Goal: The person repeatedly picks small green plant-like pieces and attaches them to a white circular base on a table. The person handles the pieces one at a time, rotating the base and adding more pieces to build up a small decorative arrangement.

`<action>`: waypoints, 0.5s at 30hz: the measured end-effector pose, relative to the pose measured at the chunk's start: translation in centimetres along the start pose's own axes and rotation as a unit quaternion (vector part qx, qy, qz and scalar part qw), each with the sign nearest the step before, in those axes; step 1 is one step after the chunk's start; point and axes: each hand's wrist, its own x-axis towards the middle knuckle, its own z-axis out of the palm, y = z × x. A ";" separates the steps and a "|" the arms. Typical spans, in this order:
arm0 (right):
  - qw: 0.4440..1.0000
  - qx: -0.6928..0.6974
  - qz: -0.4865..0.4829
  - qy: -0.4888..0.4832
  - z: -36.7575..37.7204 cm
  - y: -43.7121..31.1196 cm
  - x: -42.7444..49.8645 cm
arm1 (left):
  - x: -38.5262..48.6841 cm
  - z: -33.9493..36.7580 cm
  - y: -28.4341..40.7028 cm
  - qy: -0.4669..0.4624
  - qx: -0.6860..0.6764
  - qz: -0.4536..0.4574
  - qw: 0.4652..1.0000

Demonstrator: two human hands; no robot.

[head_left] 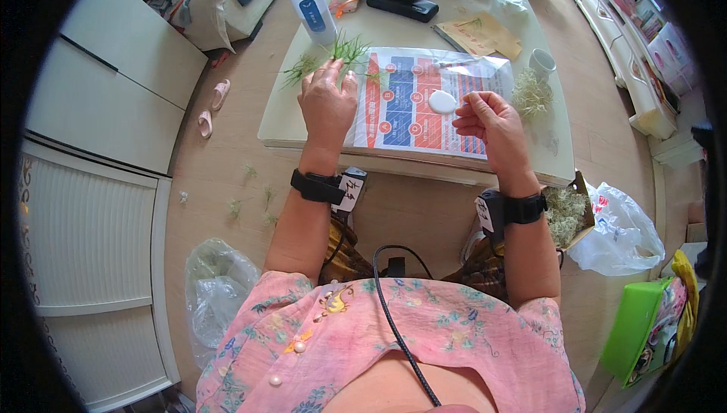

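Observation:
My left hand (329, 97) reaches over the left part of the table, its fingertips at a loose bunch of thin green sprigs (349, 50); whether they grip any is hard to tell. My right hand (491, 123) is raised over the right side of a printed plastic sheet (400, 129), thumb and index fingertip pinched together. Anything between them is too small to make out. Just left of those fingertips lies a round white disc (442, 102) on the sheet. A pale tangled clump of thin stems (531, 95) lies right of the sheet, beside a small white cup (542, 62).
A white bottle with a blue cap (311, 6) stands behind my left hand. Farther back lie a black case (402, 7) and a brown paper envelope (480, 35). A cardboard box of pale stems (565, 214) and a white plastic bag (619, 231) are below the table's right edge.

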 end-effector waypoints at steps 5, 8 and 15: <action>1.000 -0.013 0.003 0.003 0.3 0.1 0.1 | 0.4 -0.6 0.4 -0.097 -0.276 -0.148 0.945; 1.000 -0.021 0.004 0.000 0.7 0.3 0.4 | 0.6 -1.6 1.1 -0.127 -0.498 -0.237 0.824; 0.997 -0.010 0.007 -0.076 4.2 1.9 1.9 | -0.5 -1.6 3.9 -0.173 -0.638 -0.269 0.701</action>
